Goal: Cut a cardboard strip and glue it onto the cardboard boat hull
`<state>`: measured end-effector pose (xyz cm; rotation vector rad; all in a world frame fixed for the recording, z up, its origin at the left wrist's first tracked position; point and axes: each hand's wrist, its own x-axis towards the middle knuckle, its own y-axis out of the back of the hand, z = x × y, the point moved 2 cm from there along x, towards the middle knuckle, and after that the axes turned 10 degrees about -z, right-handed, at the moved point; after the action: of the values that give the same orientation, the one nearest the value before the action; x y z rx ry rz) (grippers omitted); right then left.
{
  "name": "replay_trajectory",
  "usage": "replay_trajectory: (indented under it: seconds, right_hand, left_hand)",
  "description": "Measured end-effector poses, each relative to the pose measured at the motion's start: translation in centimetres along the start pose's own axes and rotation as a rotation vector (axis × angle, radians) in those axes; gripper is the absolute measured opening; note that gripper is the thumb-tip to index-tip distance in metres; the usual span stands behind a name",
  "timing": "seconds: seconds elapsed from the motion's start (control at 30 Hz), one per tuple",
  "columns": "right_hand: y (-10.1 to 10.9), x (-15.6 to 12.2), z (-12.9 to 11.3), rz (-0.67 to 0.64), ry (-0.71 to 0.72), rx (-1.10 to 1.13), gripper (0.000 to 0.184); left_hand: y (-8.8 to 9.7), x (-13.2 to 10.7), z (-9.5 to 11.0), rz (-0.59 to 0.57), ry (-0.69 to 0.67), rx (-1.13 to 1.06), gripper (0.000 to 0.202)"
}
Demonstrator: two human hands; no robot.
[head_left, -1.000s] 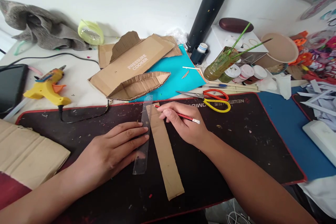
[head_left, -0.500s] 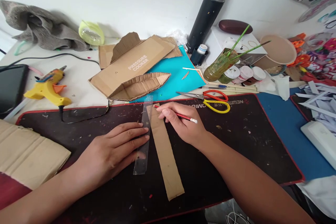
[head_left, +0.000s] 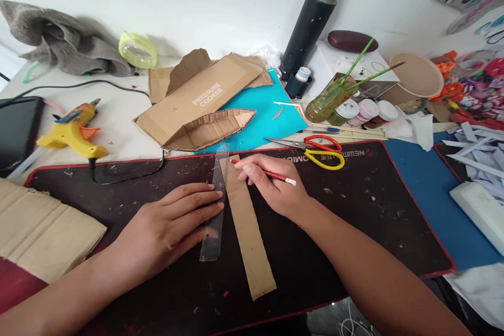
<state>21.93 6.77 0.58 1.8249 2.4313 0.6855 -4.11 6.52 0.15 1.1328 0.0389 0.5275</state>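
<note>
My left hand (head_left: 167,228) lies flat with its fingers stretched out, fingertips pressing on a clear plastic ruler (head_left: 221,178). The ruler's far end overlaps the top left of a narrow cardboard strip (head_left: 250,239) on the dark desk mat. My right hand (head_left: 273,184) is closed around a red pencil (head_left: 271,172) with a white eraser end. The pencil's tip is at the strip's far end, close to the ruler's edge. Just beyond my right hand lie scissors (head_left: 311,148) with one red and one yellow handle.
A yellow glue gun (head_left: 73,134) with a black cord lies at left, above folded cardboard (head_left: 43,226). A boat-shaped cardboard piece (head_left: 208,130) and a printed cardboard box (head_left: 197,92) lie behind the mat. A dark flask (head_left: 311,21) and paint jars (head_left: 368,110) stand at the back right.
</note>
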Motion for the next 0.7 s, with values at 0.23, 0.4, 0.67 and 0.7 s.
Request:
replay_trajectory:
  seconds: [0.23,0.4,0.67,0.7]
  right_hand:
    - [-0.05,0.06,0.0,0.01,0.0,-0.014,0.038]
    - [-0.07,0.04,0.09,0.021,-0.009,-0.009,0.038]
    - [-0.11,0.01,0.2,0.021,-0.034,0.006,0.037]
    - [-0.1,0.01,0.21,0.022,-0.035,0.008,0.036]
  left_hand:
    - [0.01,0.01,0.07,0.005,0.006,-0.001,0.03]
    - [-0.09,-0.14,0.04,0.007,0.026,-0.036,0.032]
    - [0.03,-0.05,-0.01,0.007,0.018,-0.04,0.031]
    - [0.03,-0.07,-0.02,0.006,0.02,-0.041,0.031]
